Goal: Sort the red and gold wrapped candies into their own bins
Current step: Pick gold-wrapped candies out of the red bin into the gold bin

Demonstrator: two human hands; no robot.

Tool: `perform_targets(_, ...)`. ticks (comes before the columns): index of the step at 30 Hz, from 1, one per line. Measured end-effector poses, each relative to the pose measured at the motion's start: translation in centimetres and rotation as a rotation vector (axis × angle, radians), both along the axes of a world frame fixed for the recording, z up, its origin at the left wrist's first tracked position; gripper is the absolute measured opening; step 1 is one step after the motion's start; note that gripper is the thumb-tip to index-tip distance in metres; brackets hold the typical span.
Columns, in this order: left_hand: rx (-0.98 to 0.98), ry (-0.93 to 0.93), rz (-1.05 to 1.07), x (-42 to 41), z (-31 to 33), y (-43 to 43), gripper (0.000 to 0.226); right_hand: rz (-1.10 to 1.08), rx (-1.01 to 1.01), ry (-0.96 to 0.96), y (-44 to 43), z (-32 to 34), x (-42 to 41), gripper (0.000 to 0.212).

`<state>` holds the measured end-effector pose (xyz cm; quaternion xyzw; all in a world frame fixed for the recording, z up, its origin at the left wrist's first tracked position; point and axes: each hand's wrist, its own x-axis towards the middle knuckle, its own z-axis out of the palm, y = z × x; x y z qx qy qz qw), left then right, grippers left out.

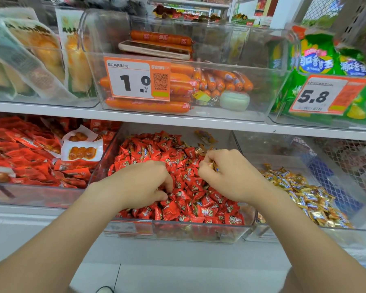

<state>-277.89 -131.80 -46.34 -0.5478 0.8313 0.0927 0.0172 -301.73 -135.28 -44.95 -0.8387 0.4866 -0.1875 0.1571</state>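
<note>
My left hand (140, 182) is down in the middle bin (178, 230), fingers curled into the red candies (188, 187); I cannot tell whether it has hold of any. My right hand (230, 176) is over the same bin's right side, fingers closed round a few gold candies (214, 164). More gold ones lie at the back of the red heap. The gold bin (336, 232) stands just beside, on the right, on the same shelf.
</note>
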Motion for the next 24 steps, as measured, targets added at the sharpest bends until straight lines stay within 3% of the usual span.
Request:
perform_targets(4,-0.048,0.013,0.054,-0.3,0.0,0.0,0.004,0.019,0.029,-0.046,0.7,0.0,0.2,0.029)
perform_targets(9,-0.168,0.035,0.107,-1.1,-0.9,0.4,0.011,0.016,0.032,-0.102,1.0,0.0,0.5,0.027)
perform_targets(12,-0.152,0.251,0.114,-0.7,-0.5,0.7,0.014,-0.024,0.115,-0.259,0.8,0.4,0.3,0.026)
perform_targets(17,-0.258,0.572,0.219,-2.0,1.0,1.6,0.012,-0.057,0.517,-0.703,0.8,1.4,-1.7,0.018)
perform_targets(20,-0.203,0.792,0.322,-4.1,1.2,1.9,0.014,-0.183,0.494,-0.768,0.9,1.6,-4.5,0.022)
perform_targets(24,0.075,1.019,0.339,-9.4,0.7,2.3,0.012,-0.464,0.335,-0.726,-0.3,0.3,-10.7,0.018)
